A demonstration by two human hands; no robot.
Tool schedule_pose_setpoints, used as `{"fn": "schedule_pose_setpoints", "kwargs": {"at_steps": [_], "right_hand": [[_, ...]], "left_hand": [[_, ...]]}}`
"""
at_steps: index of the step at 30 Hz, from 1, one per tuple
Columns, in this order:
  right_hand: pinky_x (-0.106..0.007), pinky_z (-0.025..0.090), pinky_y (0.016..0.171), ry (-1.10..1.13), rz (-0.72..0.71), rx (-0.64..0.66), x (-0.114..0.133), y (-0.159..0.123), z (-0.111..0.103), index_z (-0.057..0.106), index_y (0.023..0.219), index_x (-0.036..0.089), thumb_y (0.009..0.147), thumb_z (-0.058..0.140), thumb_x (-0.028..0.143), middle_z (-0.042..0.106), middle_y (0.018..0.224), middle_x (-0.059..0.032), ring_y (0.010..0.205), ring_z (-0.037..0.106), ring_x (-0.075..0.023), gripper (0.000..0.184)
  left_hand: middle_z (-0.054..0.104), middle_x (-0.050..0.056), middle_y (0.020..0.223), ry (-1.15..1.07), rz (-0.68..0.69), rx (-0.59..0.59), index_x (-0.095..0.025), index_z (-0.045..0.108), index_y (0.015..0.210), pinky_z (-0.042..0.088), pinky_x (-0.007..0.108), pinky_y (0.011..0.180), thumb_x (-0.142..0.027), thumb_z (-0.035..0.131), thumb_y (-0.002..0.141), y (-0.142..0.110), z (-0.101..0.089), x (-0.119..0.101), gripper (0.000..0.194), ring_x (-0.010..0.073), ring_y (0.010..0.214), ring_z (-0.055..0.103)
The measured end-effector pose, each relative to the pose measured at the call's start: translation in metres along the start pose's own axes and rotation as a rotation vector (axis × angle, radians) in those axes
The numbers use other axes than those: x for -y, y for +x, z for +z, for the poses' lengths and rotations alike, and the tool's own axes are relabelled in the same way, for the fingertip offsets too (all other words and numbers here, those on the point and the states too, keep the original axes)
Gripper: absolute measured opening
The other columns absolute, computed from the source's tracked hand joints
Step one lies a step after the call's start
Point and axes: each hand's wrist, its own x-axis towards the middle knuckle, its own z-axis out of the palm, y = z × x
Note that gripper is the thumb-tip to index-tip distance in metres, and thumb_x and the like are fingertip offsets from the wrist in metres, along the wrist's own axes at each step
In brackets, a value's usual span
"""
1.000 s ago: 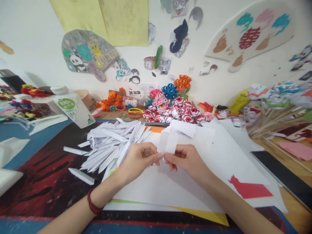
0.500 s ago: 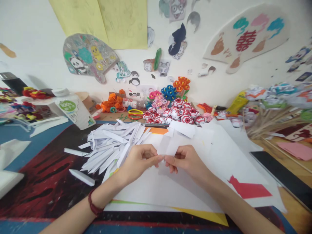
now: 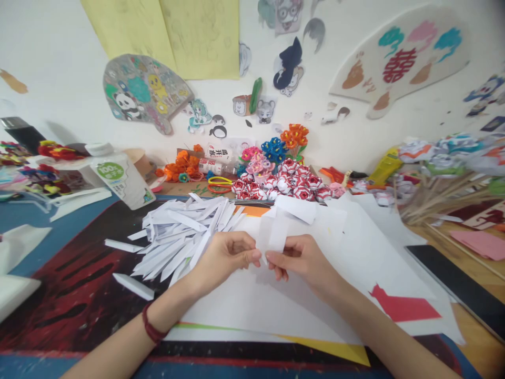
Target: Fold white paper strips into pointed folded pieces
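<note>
A small piece of thin white paper (image 3: pixel 273 234) is held up between my two hands above the large white sheets (image 3: pixel 292 310). My right hand (image 3: pixel 298 258) pinches its lower right part between thumb and fingers. At its lower left edge my left hand (image 3: pixel 232 252) is closed, thumb against fingertips; the exact contact there is hard to make out. Beside my left hand lies a heap of folded white paper strips (image 3: pixel 177 231), with a loose folded strip (image 3: pixel 133 286) nearer to me.
Red-and-white paper flowers (image 3: pixel 290 181) line the back, with a white bottle (image 3: pixel 120 176) at left. On the right are a red paper scrap (image 3: pixel 408 305), a black flat object (image 3: pixel 457 284), pink paper (image 3: pixel 479 245) and a bundle of sticks (image 3: pixel 424 202).
The fingertips of my hands, close together before, have parted slightly, my left hand shifting a little left. The small paper now stands more upright and shows more of its face.
</note>
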Motion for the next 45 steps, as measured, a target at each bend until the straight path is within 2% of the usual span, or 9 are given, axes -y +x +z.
{"fn": "schedule_pose_setpoints", "kwargs": {"at_steps": [5, 13, 22, 31, 37, 45], "right_hand": [[-0.022, 0.044, 0.044, -0.065, -0.015, -0.028, 0.0003, -0.0001, 0.0, 0.066, 0.063, 0.011, 0.071, 0.072, 0.042, 0.06, 0.049, -0.0022, 0.042, 0.053, -0.0098, 0.032], [-0.023, 0.044, 0.042, -0.035, 0.0, -0.039, 0.0022, 0.0002, 0.001, 0.066, 0.059, 0.012, 0.064, 0.078, 0.042, 0.06, 0.047, -0.0016, 0.04, 0.053, -0.0102, 0.032], [-0.022, 0.043, 0.041, 0.029, -0.013, -0.032, 0.0001, -0.0003, 0.0011, 0.067, 0.06, 0.012, 0.062, 0.08, 0.039, 0.06, 0.05, -0.0014, 0.041, 0.053, -0.0101, 0.03], [-0.022, 0.042, 0.04, 0.017, 0.002, -0.035, 0.0049, -0.0014, 0.0028, 0.067, 0.058, 0.011, 0.062, 0.08, 0.039, 0.059, 0.045, -0.0013, 0.038, 0.051, -0.0094, 0.03], [-0.022, 0.043, 0.041, 0.028, -0.013, -0.037, 0.0007, -0.002, 0.0014, 0.068, 0.062, 0.01, 0.066, 0.077, 0.039, 0.061, 0.049, -0.0025, 0.04, 0.052, -0.0096, 0.03], [-0.021, 0.044, 0.042, 0.041, -0.009, -0.026, 0.0004, -0.0012, 0.0025, 0.068, 0.063, 0.01, 0.066, 0.078, 0.038, 0.062, 0.05, -0.0029, 0.042, 0.054, -0.0099, 0.03]], "left_hand": [[0.066, 0.001, 0.064, -0.024, -0.017, -0.013, -0.013, 0.063, 0.072, 0.043, 0.018, 0.052, -0.038, 0.071, 0.074, 0.0006, 0.0013, 0.0015, 0.027, 0.009, 0.057, 0.057], [0.067, 0.003, 0.064, 0.016, -0.004, -0.005, -0.013, 0.064, 0.072, 0.043, 0.019, 0.052, -0.041, 0.068, 0.076, -0.0017, 0.002, 0.001, 0.029, 0.0093, 0.056, 0.056], [0.067, 0.001, 0.063, 0.001, -0.023, -0.014, -0.013, 0.063, 0.071, 0.042, 0.017, 0.052, -0.032, 0.068, 0.077, -0.0021, 0.0029, -0.0036, 0.021, 0.0083, 0.056, 0.057], [0.066, 0.002, 0.062, 0.019, -0.014, -0.016, -0.012, 0.063, 0.07, 0.041, 0.017, 0.052, -0.03, 0.067, 0.078, -0.0033, 0.0031, -0.0057, 0.02, 0.0084, 0.055, 0.056], [0.065, 0.001, 0.062, 0.043, 0.011, -0.049, -0.012, 0.063, 0.072, 0.04, 0.017, 0.053, -0.031, 0.065, 0.081, -0.0037, 0.0041, -0.0062, 0.021, 0.0082, 0.056, 0.055], [0.066, 0.001, 0.065, 0.089, 0.048, -0.057, -0.013, 0.063, 0.073, 0.042, 0.018, 0.057, -0.031, 0.066, 0.08, -0.0058, 0.0044, -0.005, 0.02, 0.0096, 0.06, 0.058]]}}
